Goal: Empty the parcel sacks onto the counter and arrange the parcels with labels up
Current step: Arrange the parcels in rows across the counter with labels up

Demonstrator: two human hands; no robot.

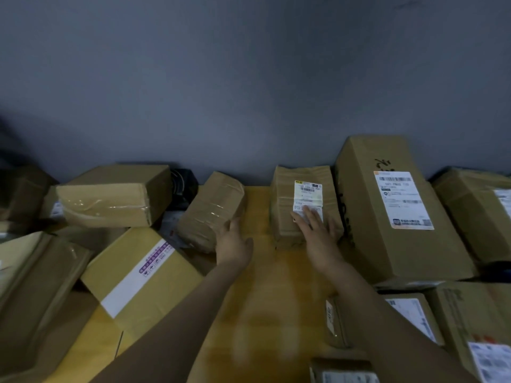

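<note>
Head view: right hand [318, 230] flat on blurred label [307, 193], left hand [233, 244] flat against taped box [208, 214].

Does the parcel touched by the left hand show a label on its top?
No, the taped parcel at the left hand shows only brown cardboard and clear tape on top.

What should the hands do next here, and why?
Probably roll the tilted tape-wrapped brown cardboard box with the left hand: no label shows on it, while the small brown box under the right hand already shows its white label.
</note>
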